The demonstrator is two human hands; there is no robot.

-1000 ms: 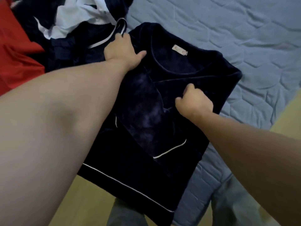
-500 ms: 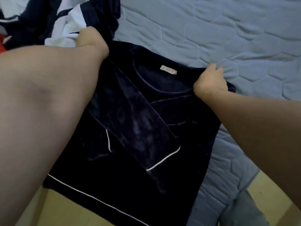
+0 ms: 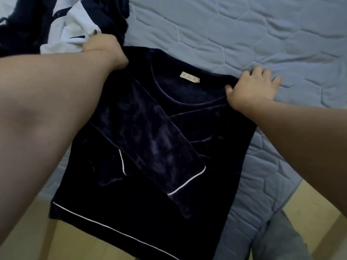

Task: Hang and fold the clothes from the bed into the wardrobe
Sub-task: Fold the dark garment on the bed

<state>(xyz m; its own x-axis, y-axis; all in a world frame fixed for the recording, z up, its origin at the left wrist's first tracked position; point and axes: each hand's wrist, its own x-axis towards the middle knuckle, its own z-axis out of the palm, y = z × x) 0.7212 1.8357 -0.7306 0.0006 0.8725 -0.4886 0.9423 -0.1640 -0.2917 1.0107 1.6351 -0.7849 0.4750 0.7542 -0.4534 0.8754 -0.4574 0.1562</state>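
Head view: the navy top point(image 3: 150, 184) lies on the bed point(image 3: 244, 34), sleeves folded in. Right of its label point(image 3: 189, 77), the right hand point(image 3: 251, 91) presses with spread fingers, likely squaring the shoulder. The left hand point(image 3: 105, 51), opposite, hides its fingers.

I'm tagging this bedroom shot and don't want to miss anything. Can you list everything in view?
top: one, navy with white piping, flat at the bed's edge, sleeves folded across its front, hem hanging over the edge
label: one, pale, inside the top's neckline
clothes pile: one heap, navy and white, on the bed at upper left
bed: one, blue-grey quilted cover, under the top and pile
floor: pale yellow, along the bottom
legs: grey trousers, lower right
left hand: one, grips the top's shoulder next to the pile
right hand: one, fingers spread, on the top's other shoulder and the cover
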